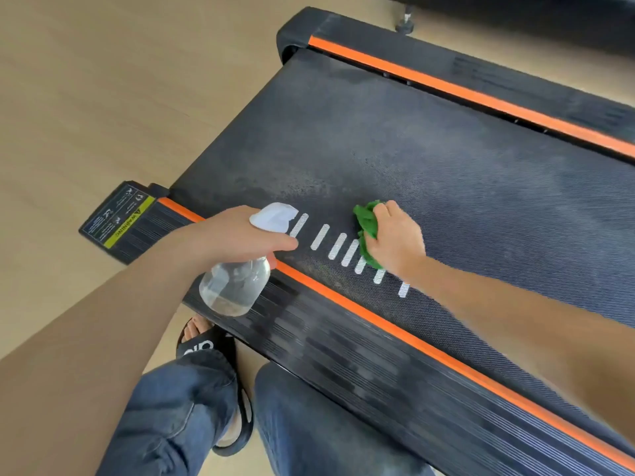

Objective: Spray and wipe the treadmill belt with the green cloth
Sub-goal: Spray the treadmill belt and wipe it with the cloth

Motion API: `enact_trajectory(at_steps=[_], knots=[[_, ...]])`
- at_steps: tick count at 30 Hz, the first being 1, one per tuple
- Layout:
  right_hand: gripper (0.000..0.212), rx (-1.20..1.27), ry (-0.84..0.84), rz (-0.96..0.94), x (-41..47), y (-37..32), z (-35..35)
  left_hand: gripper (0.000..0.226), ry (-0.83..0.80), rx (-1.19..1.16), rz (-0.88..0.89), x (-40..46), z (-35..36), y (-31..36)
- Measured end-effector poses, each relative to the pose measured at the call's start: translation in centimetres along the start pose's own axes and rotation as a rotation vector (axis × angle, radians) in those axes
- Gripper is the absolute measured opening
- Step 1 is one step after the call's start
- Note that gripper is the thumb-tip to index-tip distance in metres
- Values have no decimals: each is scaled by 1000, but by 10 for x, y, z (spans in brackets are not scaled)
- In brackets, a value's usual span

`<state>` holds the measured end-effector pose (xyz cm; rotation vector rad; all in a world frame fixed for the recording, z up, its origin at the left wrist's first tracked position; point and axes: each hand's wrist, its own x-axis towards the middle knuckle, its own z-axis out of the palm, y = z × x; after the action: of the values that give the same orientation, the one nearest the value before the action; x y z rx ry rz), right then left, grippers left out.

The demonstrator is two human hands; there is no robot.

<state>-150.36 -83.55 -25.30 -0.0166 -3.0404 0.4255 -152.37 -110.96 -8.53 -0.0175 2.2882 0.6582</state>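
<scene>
The dark treadmill belt [429, 159] runs diagonally across the view, with a row of white stripes near its close edge and a darker damp patch left of centre. My left hand [237, 235] grips a clear spray bottle [235, 286] with a white head, held above the near orange-edged side rail. My right hand [395, 235] holds a bunched green cloth [366, 225] pressed onto the belt over the white stripes.
Orange-trimmed black side rails [378, 338] border the belt on both sides. A warning label [117, 214] sits at the rail's end on the left. Light wooden floor [103, 97] surrounds the machine. My jeans-clad legs and a black sandal [220, 355] are beside the near rail.
</scene>
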Motion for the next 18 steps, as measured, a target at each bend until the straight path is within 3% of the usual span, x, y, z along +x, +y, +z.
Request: enact_trajectory(at_steps=[2, 7, 13, 18], knots=[[32, 60, 10, 35, -5, -31, 10, 32, -8, 14, -1, 1, 1, 1], [28, 154, -62, -410, -45, -43, 13, 37, -48, 15, 46, 7, 5, 6], [55, -60, -184, -636, -71, 28, -16, 35, -102, 12, 66, 18, 8, -2], [45, -128, -158, -834, -10, 0, 2, 34, -116, 11, 62, 20, 10, -6]])
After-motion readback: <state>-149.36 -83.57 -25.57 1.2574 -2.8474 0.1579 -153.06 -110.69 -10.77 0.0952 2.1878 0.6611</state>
